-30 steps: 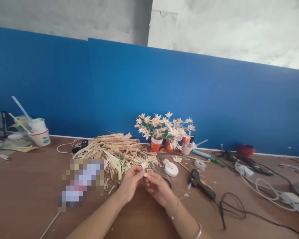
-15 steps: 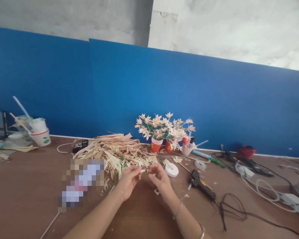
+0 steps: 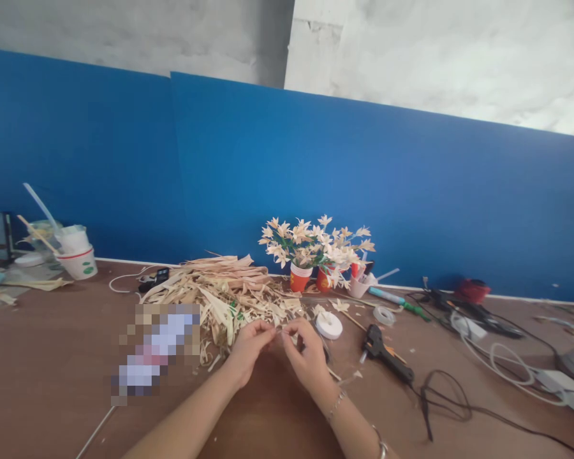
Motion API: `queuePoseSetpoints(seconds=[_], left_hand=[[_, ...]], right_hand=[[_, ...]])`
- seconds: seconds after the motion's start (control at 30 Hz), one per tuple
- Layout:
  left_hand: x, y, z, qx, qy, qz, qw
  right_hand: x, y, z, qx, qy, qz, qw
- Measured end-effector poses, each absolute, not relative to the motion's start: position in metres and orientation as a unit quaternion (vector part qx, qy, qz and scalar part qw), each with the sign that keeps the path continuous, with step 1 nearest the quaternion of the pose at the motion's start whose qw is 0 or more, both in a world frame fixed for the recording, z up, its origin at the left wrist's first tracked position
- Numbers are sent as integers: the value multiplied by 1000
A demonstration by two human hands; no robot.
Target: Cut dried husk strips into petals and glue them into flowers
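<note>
My left hand is closed in a pinch, palm turned inward, on a small pale piece of dried husk that is almost hidden by the fingertips. My right hand meets it from the other side, thumb and forefinger pinched close to the left fingertips; what lies between them is too small to make out. Behind both hands spreads a heap of dried husk strips. A roll of white tape lies just beyond my right hand.
Husk flowers stand in red paper cups by the blue partition. A black glue gun with a cord lies to the right, near a clear tape roll. A blurred-out phone-like item and a white cup are left.
My hands came apart, the left keeping a small pale husk piece, then my right hand moved back in so the fingertips meet. A thin pale strip now shows beside my right wrist.
</note>
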State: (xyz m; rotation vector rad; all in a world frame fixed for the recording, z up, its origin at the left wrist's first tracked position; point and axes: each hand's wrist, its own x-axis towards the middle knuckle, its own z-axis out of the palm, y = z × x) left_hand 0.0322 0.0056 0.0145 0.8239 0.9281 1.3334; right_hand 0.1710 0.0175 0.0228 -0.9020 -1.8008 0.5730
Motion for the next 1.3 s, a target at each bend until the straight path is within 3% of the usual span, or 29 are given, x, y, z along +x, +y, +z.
queuePoseSetpoints(seconds=[0.27, 1.3], left_hand=[[34, 6, 13, 429, 462, 561, 537], [34, 8, 7, 461, 484, 559, 491]], right_hand=[[172, 18, 23, -388, -756, 201, 487], [171, 18, 21, -396, -757, 161, 494]])
